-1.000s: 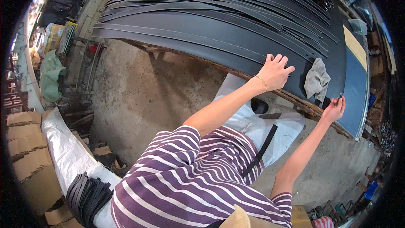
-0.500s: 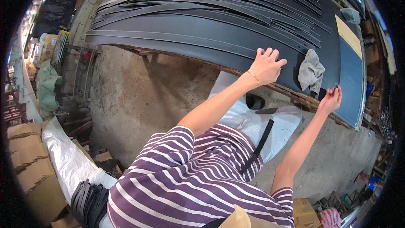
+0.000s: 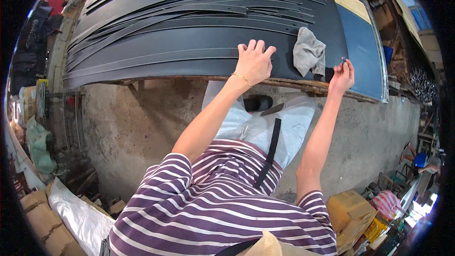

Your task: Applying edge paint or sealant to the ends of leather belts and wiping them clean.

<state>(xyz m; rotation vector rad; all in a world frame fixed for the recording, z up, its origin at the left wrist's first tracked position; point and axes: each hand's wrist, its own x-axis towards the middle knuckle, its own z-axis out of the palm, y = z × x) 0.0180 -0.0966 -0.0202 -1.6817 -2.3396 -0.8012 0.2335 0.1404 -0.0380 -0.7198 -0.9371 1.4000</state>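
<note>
My left hand (image 3: pixel 254 62), with a thin gold bracelet at its wrist, rests near the table's front edge with bent fingers at the right end of a long black strip (image 3: pixel 180 55). Its fingertips are hidden beneath the knuckles. Farther right, my right hand (image 3: pixel 342 77) is raised at the table edge, its fingers closed in a pinch. A small dark piece (image 3: pixel 344 60) pokes out at their tips, too small to name. Between the hands a crumpled grey cloth (image 3: pixel 309 52) lies on the dark tabletop (image 3: pixel 213 32).
Many more black strips (image 3: pixel 189 8) lie lengthwise across the table. A blue panel (image 3: pixel 364 50) and a yellowish strip (image 3: pixel 348 2) cover its right end. Cardboard boxes (image 3: pixel 54 218) stand at lower left, a yellow-brown box (image 3: pixel 350 215) at lower right. A person (image 3: pixel 423 161) shows at far right.
The view has shifted, so table, cloth and both hands appear farther left and higher. Both hands keep about the same pose and place at the table.
</note>
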